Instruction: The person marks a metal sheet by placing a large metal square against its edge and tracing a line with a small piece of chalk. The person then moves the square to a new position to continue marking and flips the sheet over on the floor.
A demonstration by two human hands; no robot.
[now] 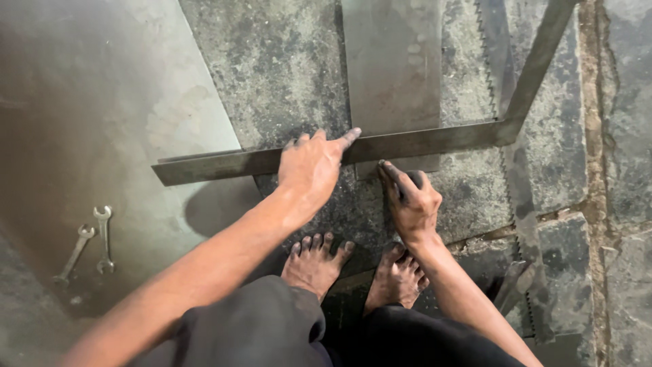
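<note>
My left hand (pixel 311 167) presses down flat on the long arm of a large steel framing square (pixel 421 141), fingers spread and the forefinger stretched along its top edge. My right hand (pixel 409 198) is just below that arm, its fingers closed around a small dark marking tool whose tip touches a narrow sheet metal strip (pixel 392 68) at the square's lower edge. The strip runs away from me under the square. The square's short arm angles up to the top right. My bare feet (pixel 353 268) stand on the stone floor below both hands.
A big metal sheet (pixel 88 122) covers the floor at left, with two open-ended spanners (pixel 92 245) lying on it. A long handsaw (pixel 511 170) with a toothed edge lies at right, running toward me. The floor is rough stone slabs with joints (pixel 592 136).
</note>
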